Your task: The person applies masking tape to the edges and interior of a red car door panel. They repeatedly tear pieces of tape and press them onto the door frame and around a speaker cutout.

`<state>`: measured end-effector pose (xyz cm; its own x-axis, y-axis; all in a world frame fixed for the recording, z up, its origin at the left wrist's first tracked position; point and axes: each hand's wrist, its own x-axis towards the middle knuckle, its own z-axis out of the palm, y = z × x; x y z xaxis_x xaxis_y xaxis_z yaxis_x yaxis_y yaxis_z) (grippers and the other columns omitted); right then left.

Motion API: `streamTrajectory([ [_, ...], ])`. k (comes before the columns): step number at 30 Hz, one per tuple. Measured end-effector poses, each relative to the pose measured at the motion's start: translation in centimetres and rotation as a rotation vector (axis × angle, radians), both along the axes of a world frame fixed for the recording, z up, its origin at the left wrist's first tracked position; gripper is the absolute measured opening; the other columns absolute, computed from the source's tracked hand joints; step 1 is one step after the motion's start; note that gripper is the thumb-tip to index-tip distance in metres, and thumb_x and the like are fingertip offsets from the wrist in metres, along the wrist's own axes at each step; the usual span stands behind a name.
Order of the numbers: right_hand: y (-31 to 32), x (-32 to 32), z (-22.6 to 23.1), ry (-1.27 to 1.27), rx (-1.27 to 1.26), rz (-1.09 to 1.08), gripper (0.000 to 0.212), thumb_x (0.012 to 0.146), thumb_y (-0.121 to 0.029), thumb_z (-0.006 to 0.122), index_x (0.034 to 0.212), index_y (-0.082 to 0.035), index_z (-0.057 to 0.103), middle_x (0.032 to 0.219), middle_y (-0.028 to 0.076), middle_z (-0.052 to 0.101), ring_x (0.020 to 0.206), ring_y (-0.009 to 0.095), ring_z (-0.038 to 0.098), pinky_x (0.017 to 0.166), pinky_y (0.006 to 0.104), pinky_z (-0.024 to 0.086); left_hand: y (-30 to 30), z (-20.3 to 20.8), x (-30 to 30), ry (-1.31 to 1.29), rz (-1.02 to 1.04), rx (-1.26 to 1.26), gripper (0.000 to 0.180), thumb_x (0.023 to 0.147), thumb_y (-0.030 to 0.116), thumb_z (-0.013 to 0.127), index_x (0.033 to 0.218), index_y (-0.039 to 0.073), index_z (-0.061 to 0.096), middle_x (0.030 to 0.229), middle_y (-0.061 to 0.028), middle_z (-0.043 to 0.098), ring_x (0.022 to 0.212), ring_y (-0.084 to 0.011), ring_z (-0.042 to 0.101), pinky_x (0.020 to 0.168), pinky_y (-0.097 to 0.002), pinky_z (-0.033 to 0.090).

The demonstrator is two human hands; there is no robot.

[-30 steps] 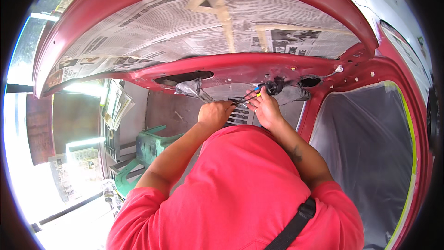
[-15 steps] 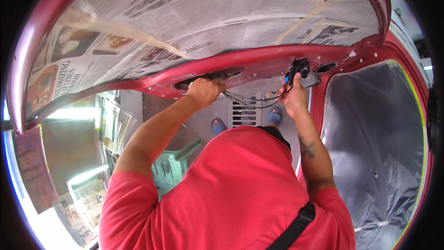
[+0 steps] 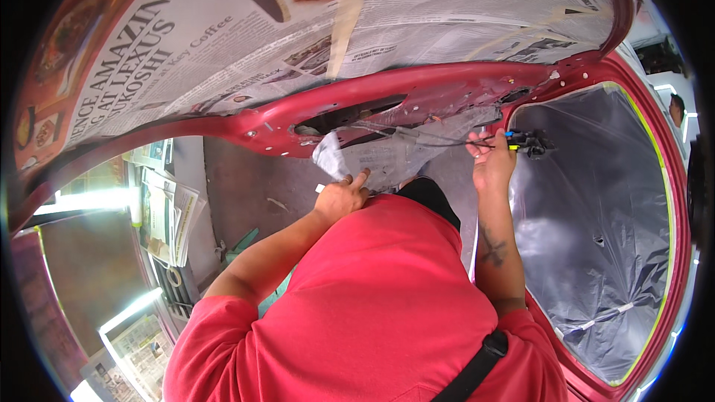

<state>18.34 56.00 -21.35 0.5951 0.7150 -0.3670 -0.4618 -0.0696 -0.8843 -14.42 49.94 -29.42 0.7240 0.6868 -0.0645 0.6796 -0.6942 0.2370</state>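
Near the front of my body, my left hand (image 3: 344, 195) is closed on a translucent plastic bag or sheet (image 3: 387, 155). Its whitish crumpled end (image 3: 328, 156) stands up beside the fingers, while the rest spreads to the right below the red panel. Farther right, my right hand (image 3: 491, 164) grips thin black cables (image 3: 439, 140). At the cables' end, a black mechanism (image 3: 535, 143) with blue and yellow parts sticks out past the fingers. The cables run left toward a long dark opening (image 3: 357, 113) in the red car panel (image 3: 272, 125).
Taped newspaper (image 3: 417, 22) covers the panel overhead. A red-framed opening on the right is masked with dark plastic film (image 3: 596, 216). A green plastic stool (image 3: 275, 290) stands partly behind my left arm. Papers (image 3: 167, 208) hang at the left, near bright lights.
The black mechanism has come out of the panel and moved right with my right hand. My left hand has left the panel opening, dropped nearer my body, and now holds the plastic.
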Motion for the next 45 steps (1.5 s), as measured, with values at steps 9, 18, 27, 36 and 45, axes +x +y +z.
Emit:
streamTrajectory([
  [9, 1.3, 1.6, -2.1, 0.068, -0.079, 0.018, 0.014, 0.106, -0.021, 0.054, 0.098, -0.010, 0.056, 0.083, 0.004, 0.059, 0.074, 0.020, 0.060, 0.070, 0.0396, 0.051, -0.3, -0.5, -1.7, 0.123, 0.349, -0.538, 0.031, 0.094, 0.030, 0.059, 0.118, 0.012, 0.066, 0.100, -0.0187, 0.075, 0.094, -0.0368, 0.074, 0.081, -0.0486, 0.058],
  [18, 1.2, 4.4, -7.6, 0.270, -0.436, 0.412, 0.010, 0.101, -0.016, 0.061, 0.093, -0.013, 0.055, 0.072, -0.001, 0.054, 0.060, 0.014, 0.053, 0.057, 0.0317, 0.048, 0.0, -1.5, -2.8, 0.040, 0.152, -0.653, 0.030, 0.095, 0.028, 0.058, 0.118, 0.023, 0.076, 0.105, -0.0105, 0.076, 0.100, -0.0348, 0.072, 0.087, -0.0469, 0.057],
  [27, -0.5, -4.2, -7.4, 0.701, -0.367, 0.822, 0.017, 0.100, -0.019, 0.064, 0.114, -0.009, 0.064, 0.073, -0.002, 0.057, 0.062, 0.010, 0.052, 0.056, 0.0251, 0.043, 0.3, -0.2, -3.5, 0.127, 0.140, -0.651, 0.033, 0.097, 0.030, 0.059, 0.127, 0.033, 0.074, 0.109, -0.0121, 0.076, 0.101, -0.0349, 0.072, 0.088, -0.0467, 0.057],
  [36, 2.7, -10.5, -7.8, 0.791, -0.316, 0.940, 0.015, 0.103, -0.019, 0.059, 0.110, -0.007, 0.063, 0.073, -0.002, 0.058, 0.060, 0.012, 0.055, 0.054, 0.0267, 0.049, 0.3, -1.1, -3.3, 0.131, 0.091, -0.596, 0.033, 0.098, 0.031, 0.058, 0.127, 0.032, 0.074, 0.109, -0.0140, 0.076, 0.101, -0.0344, 0.072, 0.089, -0.0471, 0.057],
  [45, 3.3, -12.1, -4.6, 0.774, -0.234, 1.076, 0.017, 0.104, -0.020, 0.058, 0.112, -0.006, 0.063, 0.073, 0.001, 0.062, 0.060, 0.014, 0.062, 0.055, 0.0312, 0.059, -0.3, -1.9, -3.8, 0.076, 0.136, -0.599, 0.033, 0.096, 0.029, 0.060, 0.125, 0.030, 0.075, 0.107, -0.0141, 0.076, 0.098, -0.0346, 0.073, 0.087, -0.0464, 0.058],
])
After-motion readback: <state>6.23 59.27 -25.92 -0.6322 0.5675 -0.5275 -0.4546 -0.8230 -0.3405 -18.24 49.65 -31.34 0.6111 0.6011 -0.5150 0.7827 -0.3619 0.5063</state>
